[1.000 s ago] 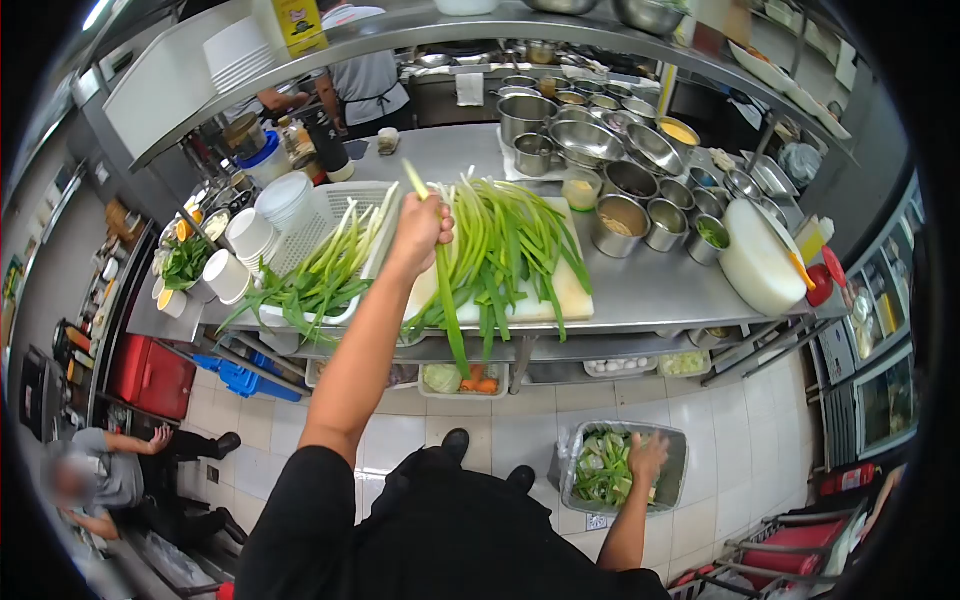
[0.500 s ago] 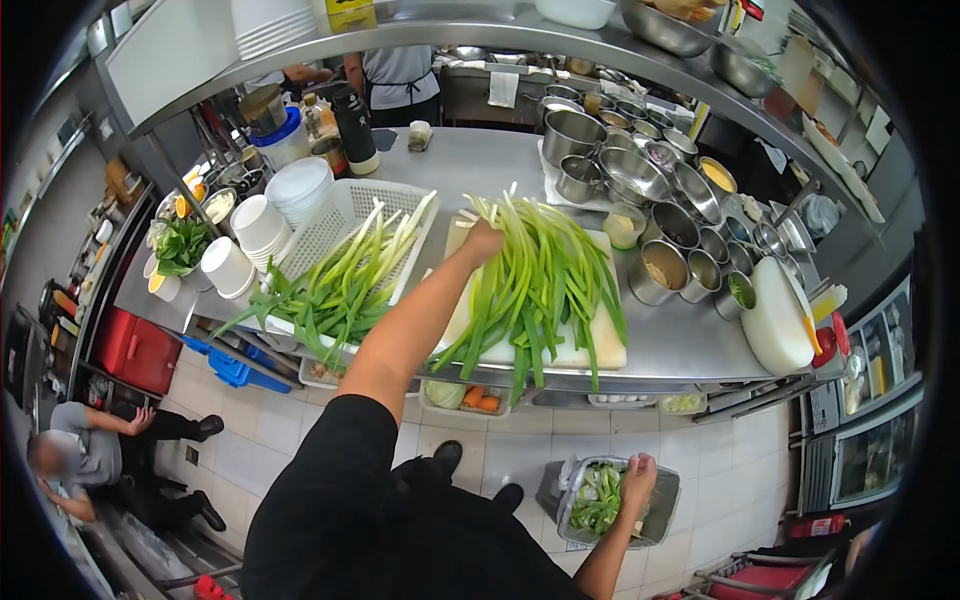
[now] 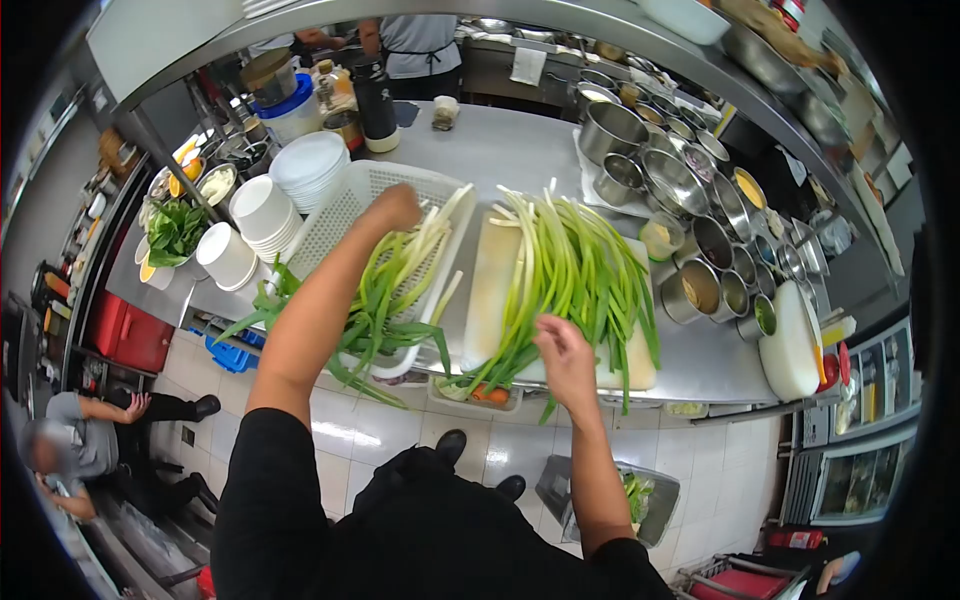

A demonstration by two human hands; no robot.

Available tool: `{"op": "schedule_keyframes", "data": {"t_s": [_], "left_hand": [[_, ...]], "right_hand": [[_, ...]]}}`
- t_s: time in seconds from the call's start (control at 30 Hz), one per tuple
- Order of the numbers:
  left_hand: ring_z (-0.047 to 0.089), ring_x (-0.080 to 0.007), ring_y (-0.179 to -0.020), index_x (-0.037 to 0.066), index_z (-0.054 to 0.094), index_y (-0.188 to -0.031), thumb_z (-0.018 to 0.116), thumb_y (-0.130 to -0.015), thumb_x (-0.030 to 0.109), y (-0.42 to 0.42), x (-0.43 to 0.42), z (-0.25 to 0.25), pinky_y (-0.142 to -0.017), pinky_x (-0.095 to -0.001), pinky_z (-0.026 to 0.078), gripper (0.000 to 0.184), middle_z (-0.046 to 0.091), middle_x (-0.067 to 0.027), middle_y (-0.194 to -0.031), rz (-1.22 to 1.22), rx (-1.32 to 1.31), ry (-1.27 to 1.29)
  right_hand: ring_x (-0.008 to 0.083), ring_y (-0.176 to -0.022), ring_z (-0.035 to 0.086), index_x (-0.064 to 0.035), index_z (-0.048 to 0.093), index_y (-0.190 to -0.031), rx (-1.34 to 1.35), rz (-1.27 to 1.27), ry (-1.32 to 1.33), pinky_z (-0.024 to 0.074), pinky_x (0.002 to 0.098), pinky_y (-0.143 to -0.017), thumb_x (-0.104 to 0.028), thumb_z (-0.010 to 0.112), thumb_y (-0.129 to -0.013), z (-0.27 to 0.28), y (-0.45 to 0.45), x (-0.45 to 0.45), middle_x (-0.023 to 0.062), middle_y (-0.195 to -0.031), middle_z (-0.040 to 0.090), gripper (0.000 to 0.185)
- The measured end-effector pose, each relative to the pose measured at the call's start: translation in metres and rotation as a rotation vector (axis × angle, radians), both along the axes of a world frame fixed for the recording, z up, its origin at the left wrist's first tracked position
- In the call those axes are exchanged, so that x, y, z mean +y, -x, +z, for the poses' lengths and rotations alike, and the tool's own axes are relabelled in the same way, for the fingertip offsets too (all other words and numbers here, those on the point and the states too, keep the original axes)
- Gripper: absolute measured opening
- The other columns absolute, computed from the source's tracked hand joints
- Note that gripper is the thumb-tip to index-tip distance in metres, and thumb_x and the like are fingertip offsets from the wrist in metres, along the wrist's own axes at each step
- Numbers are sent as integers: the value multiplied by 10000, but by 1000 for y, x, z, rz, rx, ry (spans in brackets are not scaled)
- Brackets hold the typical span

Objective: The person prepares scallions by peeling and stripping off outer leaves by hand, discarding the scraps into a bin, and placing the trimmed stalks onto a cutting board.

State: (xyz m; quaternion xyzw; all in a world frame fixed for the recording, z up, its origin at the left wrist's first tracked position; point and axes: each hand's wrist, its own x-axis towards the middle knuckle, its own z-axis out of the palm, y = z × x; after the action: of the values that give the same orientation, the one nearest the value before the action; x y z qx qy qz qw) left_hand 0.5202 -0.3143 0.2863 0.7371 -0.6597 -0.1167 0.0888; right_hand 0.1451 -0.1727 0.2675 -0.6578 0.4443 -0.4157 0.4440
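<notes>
My left hand (image 3: pixel 393 210) is over the white perforated basket (image 3: pixel 352 192), at the white ends of the green onions (image 3: pixel 395 285) in it; its fingers are mostly hidden. My right hand (image 3: pixel 565 350) is at the near edge of the larger pile of green onions (image 3: pixel 585 265), fingers partly curled with a gap between them and nothing visible in them. That pile lies across a pale cutting board (image 3: pixel 492 275), its leaves hanging past the near edge. One loose stalk (image 3: pixel 448 297) rests by the basket's right rim.
Metal pots (image 3: pixel 612 132) and bowls crowd the counter's right side. White tubs (image 3: pixel 262 210) and bottles stand left. A grey bin (image 3: pixel 660 508) with green scraps is on the floor. One person (image 3: pixel 100 435) sits lower left; another (image 3: pixel 420 50) stands beyond the counter. A metal shelf (image 3: pixel 400 10) spans above.
My left hand has moved left from the board's pile to the basket. My right hand has risen from the bin to the pile's near edge. The view has shifted.
</notes>
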Motion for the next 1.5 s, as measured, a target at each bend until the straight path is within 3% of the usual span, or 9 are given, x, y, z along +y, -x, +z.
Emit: {"op": "schedule_keyframes", "data": {"t_s": [0.13,0.3,0.53,0.7,0.93,1.13,1.2,1.33,1.5], "left_hand": [[636,-381,-892,-93,645,-937,617,-758,278,-51,30,-25,-802,-404,508,413,632,-288,-926,-31,-167,-380],[630,-362,-932,-89,629,-989,678,-725,402,-38,67,-23,-822,-409,503,560,630,-267,-1009,76,-37,-292],[625,-375,-926,-91,613,-997,690,-686,523,-5,63,-49,-835,-412,494,693,633,-283,-943,39,20,-197],[643,-311,-764,-45,643,-835,700,-659,381,-30,36,-80,-670,-381,514,464,654,-219,-815,27,97,-218],[504,-141,-482,-4,626,-728,610,-689,236,-23,67,-19,-441,-283,377,244,594,-80,-587,76,563,-559],[553,-183,-548,-15,603,-947,639,-715,201,-11,93,-30,-489,-303,427,319,637,-115,-713,-80,346,-519],[574,-238,-573,-44,600,-994,671,-702,216,-30,85,-93,-538,-346,478,397,637,-141,-754,-269,-19,15],[602,-240,-669,-67,586,-1010,680,-707,260,-16,82,-56,-621,-340,502,456,644,-155,-844,-40,-93,-69],[524,-128,-642,8,529,-851,522,-912,272,-23,98,53,-521,-271,437,271,556,-62,-764,140,861,-193]], "right_hand": [[143,-856,574,17,589,-1079,96,208,137,465,267,-757,-114,567,-891,33,-81,-22,101,-1006,604,230],[229,-797,618,21,602,-1037,51,353,118,484,312,-723,-101,575,-863,45,-139,-22,157,-945,607,214],[162,-781,587,9,607,-1039,14,362,21,466,272,-694,-112,575,-880,21,-147,-3,104,-958,598,202],[174,-781,594,13,614,-1019,-21,293,-29,467,278,-702,-104,571,-878,23,-126,3,118,-950,603,188],[113,-770,543,14,622,-1007,-116,231,-90,436,245,-694,-123,570,-889,18,-99,4,61,-911,594,188],[108,-785,551,29,612,-1017,-143,209,-166,442,245,-715,-130,554,-901,17,-87,15,54,-917,597,206],[108,-784,551,30,611,-1018,-157,210,-172,442,245,-714,-131,554,-902,16,-87,18,55,-915,597,206],[98,-777,547,28,612,-1012,-168,231,-177,439,245,-704,-131,553,-904,16,-87,22,47,-901,595,201],[83,-763,536,15,611,-1022,-207,215,-213,432,235,-688,-128,542,-913,19,-90,21,26,-859,590,192]]}}
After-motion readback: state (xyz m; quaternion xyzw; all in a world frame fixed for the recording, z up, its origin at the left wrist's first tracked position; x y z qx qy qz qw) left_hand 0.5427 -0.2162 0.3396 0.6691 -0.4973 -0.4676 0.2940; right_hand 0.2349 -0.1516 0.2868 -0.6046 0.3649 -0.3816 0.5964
